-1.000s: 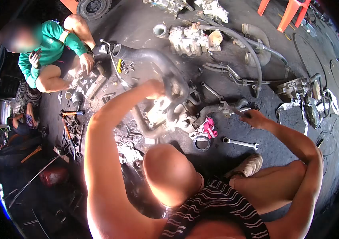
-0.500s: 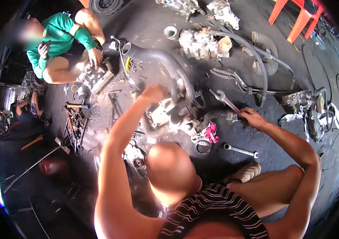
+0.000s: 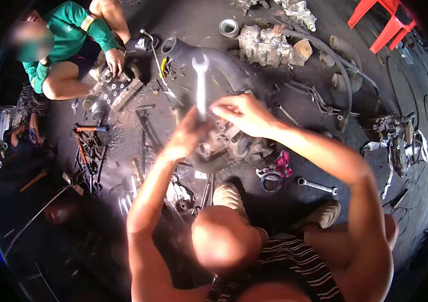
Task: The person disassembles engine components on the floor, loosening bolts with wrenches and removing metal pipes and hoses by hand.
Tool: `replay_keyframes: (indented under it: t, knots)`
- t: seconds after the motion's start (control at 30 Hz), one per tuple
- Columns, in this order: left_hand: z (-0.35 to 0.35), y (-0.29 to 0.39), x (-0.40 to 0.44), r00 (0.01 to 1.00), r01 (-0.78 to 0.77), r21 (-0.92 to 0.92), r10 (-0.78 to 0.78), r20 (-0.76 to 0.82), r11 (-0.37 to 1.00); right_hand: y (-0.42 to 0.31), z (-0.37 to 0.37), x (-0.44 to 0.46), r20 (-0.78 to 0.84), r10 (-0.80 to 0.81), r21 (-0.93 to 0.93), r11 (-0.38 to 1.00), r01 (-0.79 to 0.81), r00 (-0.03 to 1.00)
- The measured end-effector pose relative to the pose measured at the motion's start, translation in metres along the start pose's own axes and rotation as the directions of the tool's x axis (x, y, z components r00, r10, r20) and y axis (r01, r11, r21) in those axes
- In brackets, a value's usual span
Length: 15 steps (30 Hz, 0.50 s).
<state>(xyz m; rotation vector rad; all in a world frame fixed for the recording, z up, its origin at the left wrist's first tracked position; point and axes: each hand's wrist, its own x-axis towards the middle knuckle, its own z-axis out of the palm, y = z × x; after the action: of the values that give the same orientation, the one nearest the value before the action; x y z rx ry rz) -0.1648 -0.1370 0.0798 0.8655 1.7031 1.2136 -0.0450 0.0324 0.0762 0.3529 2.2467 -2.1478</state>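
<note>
My left hand (image 3: 186, 136) is above the engine part in front of me, its fingers closed around the lower end of a combination wrench (image 3: 201, 85). The wrench stands upright in view, open jaw at the top. Just right of it my right hand (image 3: 246, 115) hovers with fingers stretched toward the wrench, apart from it as far as I can see. Beneath both hands lies a greasy metal engine assembly (image 3: 231, 143), partly hidden by them. A thick black hose (image 3: 214, 58) curves behind it.
A co-worker in a green top (image 3: 75, 30) squats at the upper left by a metal block (image 3: 126, 95). Another wrench (image 3: 317, 186), a pink rag (image 3: 282, 163) and a black ring (image 3: 271, 182) lie right of my feet. A gearbox-like casting (image 3: 264, 45) and red stool (image 3: 385, 22) are farther back.
My right hand has swung left from the right side to beside my left hand. The wrench it held is now in my left hand, and my right hand has let go.
</note>
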Motion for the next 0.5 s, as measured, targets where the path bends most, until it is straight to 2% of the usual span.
replay_keyframes:
  t: [0.03, 0.07, 0.1, 0.13, 0.17, 0.2, 0.23, 0.3, 0.4, 0.5]
  knots:
    - [-0.015, -0.007, -0.002, 0.997, -0.002, 0.132, 0.012, -0.075, 0.991, 0.009, -0.003, 0.000, -0.143, -0.249, -0.217, 0.952, 0.215, 0.958]
    - [-0.034, -0.013, -0.005, 0.975, 0.180, 0.150, -0.155, -0.161, 0.972, 0.019, -0.008, -0.002, -0.217, -0.499, -0.448, 0.815, 0.369, 0.839]
    - [-0.049, -0.023, -0.001, 0.981, 0.112, 0.379, -0.041, -0.192, 0.918, 0.038, -0.017, -0.004, -0.351, -0.521, -0.478, 0.814, 0.330, 0.778]
    - [-0.064, -0.034, 0.005, 0.978, 0.050, 0.589, 0.079, -0.191, 0.807, 0.055, -0.029, -0.011, -0.497, -0.468, -0.483, 0.849, 0.215, 0.731]
    - [-0.079, -0.039, 0.011, 0.992, 0.060, 0.623, 0.024, -0.126, 0.780, 0.070, -0.038, -0.022, -0.625, -0.420, -0.506, 0.860, 0.069, 0.657]
    - [-0.093, -0.044, 0.019, 0.998, 0.059, 0.658, -0.029, -0.057, 0.751, 0.097, -0.049, -0.031, -0.703, -0.421, -0.495, 0.868, 0.030, 0.573]
    - [-0.103, -0.051, 0.028, 0.999, 0.051, 0.653, -0.032, -0.042, 0.756, 0.123, -0.062, -0.045, -0.626, -0.570, -0.731, 0.667, -0.144, 0.532]
    - [-0.114, -0.070, 0.045, 0.965, -0.227, 0.915, 0.206, 0.164, 0.333, 0.156, -0.064, -0.070, -0.632, -0.502, -0.742, 0.613, -0.273, 0.590]
    - [-0.115, -0.073, 0.070, 0.903, -0.387, 0.895, 0.289, 0.319, 0.222, 0.192, -0.058, -0.088, -0.616, -0.432, -0.761, 0.541, -0.358, 0.658]
    - [-0.113, -0.074, 0.093, 0.895, -0.425, 0.865, 0.271, 0.355, 0.268, 0.208, -0.058, -0.087, -0.668, -0.395, -0.701, 0.618, -0.356, 0.630]
